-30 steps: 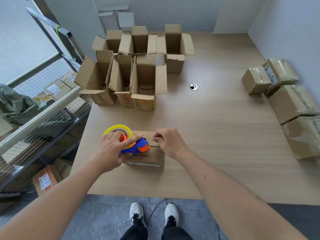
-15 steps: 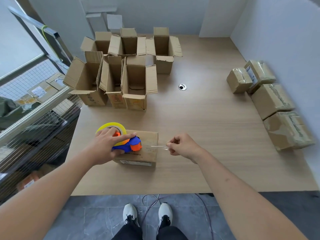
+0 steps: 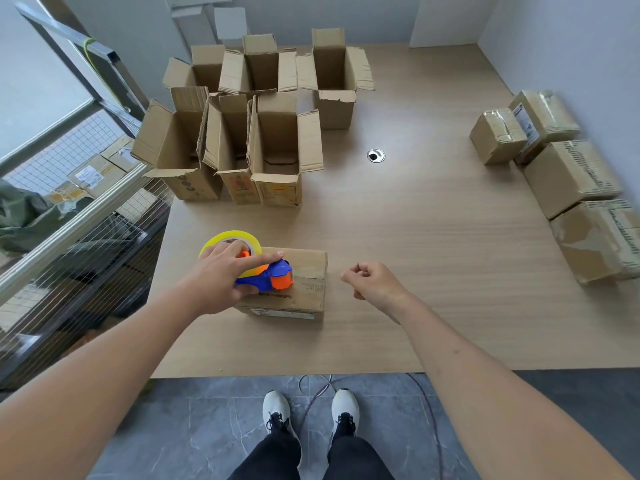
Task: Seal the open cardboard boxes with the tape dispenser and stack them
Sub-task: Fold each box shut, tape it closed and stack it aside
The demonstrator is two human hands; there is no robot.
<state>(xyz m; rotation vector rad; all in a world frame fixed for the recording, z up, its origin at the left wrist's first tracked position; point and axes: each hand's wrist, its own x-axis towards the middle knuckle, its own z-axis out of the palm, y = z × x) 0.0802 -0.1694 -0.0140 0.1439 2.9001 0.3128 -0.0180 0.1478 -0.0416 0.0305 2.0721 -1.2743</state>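
One closed brown cardboard box point(image 3: 304, 285) sits near the front edge of a pale wood-grain table point(image 3: 433, 271); its printed side labels are too blurred to read. On its top, the left hand point(image 3: 221, 278) grips a blue-and-orange plastic tape dispenser point(image 3: 272, 277) with a yellow roll. The right hand point(image 3: 372, 284), just right of the box, is loosely curled, holding nothing visible. Six open corrugated boxes point(image 3: 277, 150) cluster behind.

Cardboard, plastic and fake-looking wood

Open boxes point(image 3: 277, 147) are plain matt brown cardboard with ragged flap edges; sealed boxes point(image 3: 568, 174) look shiny under glossy tape. Dispenser point(image 3: 273, 277) is smooth blue and orange plastic, its tape roll point(image 3: 231, 237) glossy yellow. Table point(image 3: 433, 244) is matt wood-grain, floor point(image 3: 207, 427) grey stone-look tile.
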